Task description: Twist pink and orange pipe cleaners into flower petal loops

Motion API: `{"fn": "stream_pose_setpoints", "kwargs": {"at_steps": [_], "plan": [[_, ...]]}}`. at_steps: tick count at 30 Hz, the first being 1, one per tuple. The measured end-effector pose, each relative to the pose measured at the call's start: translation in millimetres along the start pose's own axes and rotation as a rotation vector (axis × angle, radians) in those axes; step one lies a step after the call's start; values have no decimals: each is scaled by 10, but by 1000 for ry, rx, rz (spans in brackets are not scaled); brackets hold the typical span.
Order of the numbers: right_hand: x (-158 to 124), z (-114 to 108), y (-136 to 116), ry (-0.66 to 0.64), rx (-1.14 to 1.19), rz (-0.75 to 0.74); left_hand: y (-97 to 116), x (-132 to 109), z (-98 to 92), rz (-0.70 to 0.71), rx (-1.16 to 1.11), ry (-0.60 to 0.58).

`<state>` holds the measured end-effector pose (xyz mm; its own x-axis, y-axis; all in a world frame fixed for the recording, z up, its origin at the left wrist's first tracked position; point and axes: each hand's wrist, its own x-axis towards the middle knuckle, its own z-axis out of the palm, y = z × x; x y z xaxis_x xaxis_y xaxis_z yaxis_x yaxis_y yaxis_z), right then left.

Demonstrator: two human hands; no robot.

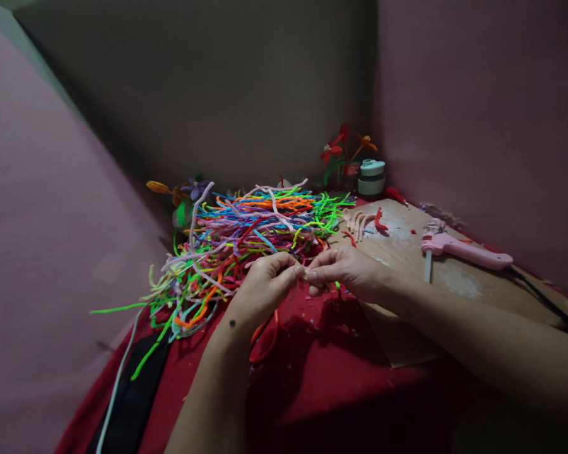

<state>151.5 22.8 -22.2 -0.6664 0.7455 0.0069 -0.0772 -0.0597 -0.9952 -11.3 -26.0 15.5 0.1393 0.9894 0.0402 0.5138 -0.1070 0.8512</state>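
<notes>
My left hand (272, 277) and my right hand (343, 271) meet fingertip to fingertip over the red cloth (312, 366). Both are closed in a pinch; whatever lies between the fingertips is too small to make out. Right behind them spreads a heap of many-coloured pipe cleaners (260, 217), in pink, orange, blue, green and purple. A red loop (274, 334), perhaps a scissors handle, shows partly behind my left wrist.
A pink glue gun (473, 250) with a glue stick lies on a brown board (407, 217) at right, its cord trailing right. Short pale pipe-cleaner pieces (358, 224) lie nearby. Behind stand red and orange flowers (343, 145) and a pale-lidded container (372, 178). A pale cable (123, 366) runs down the left.
</notes>
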Motion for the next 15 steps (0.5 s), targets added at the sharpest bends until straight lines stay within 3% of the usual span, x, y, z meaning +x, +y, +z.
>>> {"fn": "stream_pose_setpoints", "kwargs": {"at_steps": [7,15], "plan": [[27,0,59,51,-12,-75,-23,19,53,-95,-219,-12],[41,26,146,-64,214,72,-123,61,56,136,59,79]]}}
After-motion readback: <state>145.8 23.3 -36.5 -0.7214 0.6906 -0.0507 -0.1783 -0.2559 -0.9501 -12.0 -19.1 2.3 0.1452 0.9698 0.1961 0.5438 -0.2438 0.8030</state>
